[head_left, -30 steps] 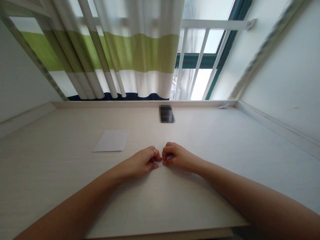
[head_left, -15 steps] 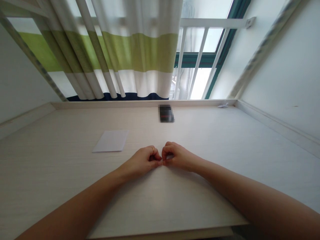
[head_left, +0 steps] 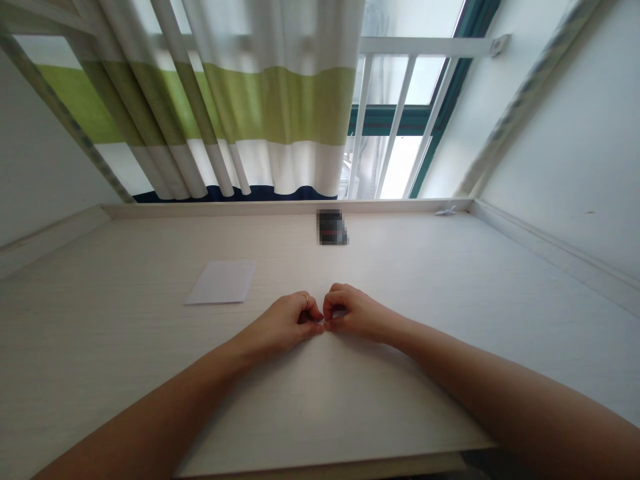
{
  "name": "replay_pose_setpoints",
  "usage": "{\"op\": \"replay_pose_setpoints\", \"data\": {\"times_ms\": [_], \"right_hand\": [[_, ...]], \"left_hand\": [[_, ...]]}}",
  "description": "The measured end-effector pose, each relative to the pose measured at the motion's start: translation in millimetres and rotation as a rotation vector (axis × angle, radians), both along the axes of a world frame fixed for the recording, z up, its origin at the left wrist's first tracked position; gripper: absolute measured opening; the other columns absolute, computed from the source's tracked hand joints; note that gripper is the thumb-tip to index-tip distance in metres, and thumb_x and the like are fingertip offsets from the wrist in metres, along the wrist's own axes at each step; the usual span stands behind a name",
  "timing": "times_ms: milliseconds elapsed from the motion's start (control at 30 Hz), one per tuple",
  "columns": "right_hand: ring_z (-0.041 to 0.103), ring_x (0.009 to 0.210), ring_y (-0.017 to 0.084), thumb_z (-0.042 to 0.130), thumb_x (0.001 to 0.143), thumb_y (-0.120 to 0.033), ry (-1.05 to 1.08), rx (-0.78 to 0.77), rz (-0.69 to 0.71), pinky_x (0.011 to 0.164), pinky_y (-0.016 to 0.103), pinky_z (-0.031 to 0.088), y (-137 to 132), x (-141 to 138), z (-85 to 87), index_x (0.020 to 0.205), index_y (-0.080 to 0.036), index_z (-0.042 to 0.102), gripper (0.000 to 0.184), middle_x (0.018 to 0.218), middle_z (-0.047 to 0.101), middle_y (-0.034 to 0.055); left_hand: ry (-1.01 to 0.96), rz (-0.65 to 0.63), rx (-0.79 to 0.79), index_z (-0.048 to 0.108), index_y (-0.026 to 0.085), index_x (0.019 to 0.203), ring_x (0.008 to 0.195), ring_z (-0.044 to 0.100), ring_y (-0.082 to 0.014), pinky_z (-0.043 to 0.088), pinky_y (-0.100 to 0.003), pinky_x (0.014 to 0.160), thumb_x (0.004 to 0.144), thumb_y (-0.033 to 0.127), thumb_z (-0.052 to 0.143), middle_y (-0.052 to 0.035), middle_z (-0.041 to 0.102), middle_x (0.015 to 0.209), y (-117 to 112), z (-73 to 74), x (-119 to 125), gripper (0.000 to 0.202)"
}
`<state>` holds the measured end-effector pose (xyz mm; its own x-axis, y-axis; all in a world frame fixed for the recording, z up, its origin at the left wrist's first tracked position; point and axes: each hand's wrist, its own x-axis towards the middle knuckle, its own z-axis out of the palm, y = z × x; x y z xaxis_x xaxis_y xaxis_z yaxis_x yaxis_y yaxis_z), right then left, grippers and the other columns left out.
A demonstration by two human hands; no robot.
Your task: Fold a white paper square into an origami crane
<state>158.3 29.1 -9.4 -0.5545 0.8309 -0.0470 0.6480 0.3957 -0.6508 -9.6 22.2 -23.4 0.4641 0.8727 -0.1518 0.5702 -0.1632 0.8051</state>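
Note:
My left hand [head_left: 296,315] and my right hand [head_left: 349,310] meet over the middle of the pale desk [head_left: 310,407], fingertips nearly touching. Each has its thumb and index finger pinched together. Between the tips a tiny whitish bit shows, too small and too covered by the fingers to name. A ring [head_left: 307,299] sits on a finger of my left hand. Left of the hands, a square of white paper [head_left: 221,282] lies flat on the desk.
A dark pixelated object [head_left: 331,227] stands near the desk's back edge. A small white scrap [head_left: 445,211] lies in the back right corner. Behind are a striped curtain [head_left: 285,103] and a white railing [head_left: 425,46]; walls close off both sides.

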Motion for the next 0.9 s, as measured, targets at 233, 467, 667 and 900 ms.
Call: {"op": "replay_pose_setpoints", "data": {"times_ms": [233,467,667,900], "right_hand": [[0.049,0.071,0.012,0.058,0.063,-0.008,0.0,0.008,-0.004,0.063,0.022,0.037,0,0,0.5,0.064,-0.014,0.06,0.007,0.076,0.051,0.0015],[0.05,0.07,0.012,0.059,0.063,-0.008,-0.015,0.017,-0.024,0.063,0.022,0.038,-1,-1,0.7,0.064,-0.013,0.06,0.006,0.076,0.052,0.0015],[0.05,0.071,0.012,0.059,0.063,-0.007,-0.03,0.017,-0.019,0.064,0.022,0.038,-2,-1,2.1,0.064,-0.014,0.061,0.007,0.077,0.052,0.0019],[0.05,0.071,0.012,0.06,0.064,-0.009,-0.032,0.021,-0.024,0.064,0.022,0.038,-1,-1,2.1,0.065,-0.014,0.061,0.005,0.076,0.052,0.0018]], "left_hand": [[0.059,-0.005,0.048,0.049,0.018,0.075,0.068,0.049,-0.0149,0.038,-0.026,0.061,0.068,0.029,0.053,0.0003,0.054,0.074,-4,3.8,2,0.014],[0.117,-0.09,0.253,0.045,0.019,0.073,0.074,0.047,-0.0162,0.037,-0.028,0.068,0.075,0.023,0.045,-0.0018,0.051,0.079,-11,3.5,4,0.005],[0.095,-0.103,0.259,0.044,0.018,0.072,0.077,0.046,-0.0163,0.037,-0.029,0.071,0.076,0.022,0.044,-0.002,0.05,0.079,-9,-0.3,4,0.005],[0.088,-0.042,0.134,0.046,0.018,0.07,0.07,0.046,-0.0141,0.037,-0.026,0.064,0.076,0.025,0.044,-0.0001,0.05,0.074,-6,5.6,5,0.009]]}}
